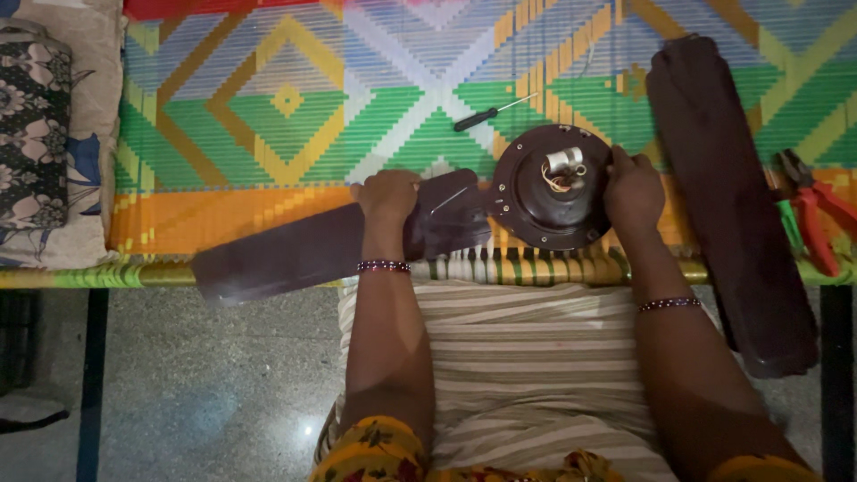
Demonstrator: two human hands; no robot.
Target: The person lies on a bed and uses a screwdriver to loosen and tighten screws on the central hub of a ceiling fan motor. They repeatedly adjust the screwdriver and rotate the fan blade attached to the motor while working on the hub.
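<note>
Head view: our left hand [386, 194] has a closed grip on the fan blade [335, 239], right hand [632, 189] clasps the motor hub [546, 187] just inward; blade overhangs the bed edge [161, 274], may tip.

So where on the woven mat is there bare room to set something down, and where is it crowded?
The widest bare patch of the woven mat lies between the floral cushion and the screwdriver. A narrower strip runs above the fan motor. It is crowded along the near edge: left hand on one fan blade, right hand at the motor, loose blade, pliers.
</note>
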